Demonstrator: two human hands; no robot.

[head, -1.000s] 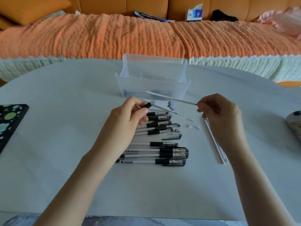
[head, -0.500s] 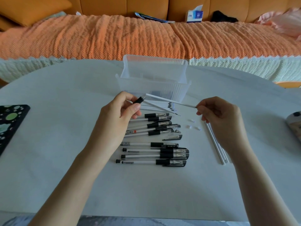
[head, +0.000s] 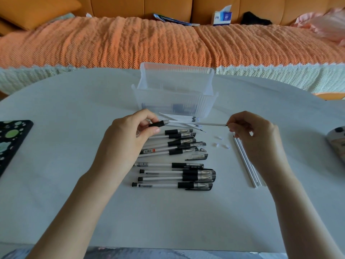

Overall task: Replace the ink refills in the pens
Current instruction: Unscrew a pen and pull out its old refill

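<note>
Our left hand [head: 128, 141] is gripping a black-gripped clear pen barrel [head: 159, 123]; our right hand [head: 256, 136] is pinching a thin white refill [head: 211, 124].

Both bare forearms are reaching in from the bottom edge and angling toward each other above the tabletop [head: 56, 128], the left arm rising from the lower left and the right arm from the lower right. The left hand [head: 128, 139] is showing its back to the camera, fingers curling over and thumb pressing beneath, gripping a pen [head: 158, 123] by its black grip section. The right hand [head: 255, 135], level with the left and well apart from it, is curling its fingers inward, fingertips pinching the end of a thin white refill [head: 211, 124] that is pointing toward the left hand.
</note>
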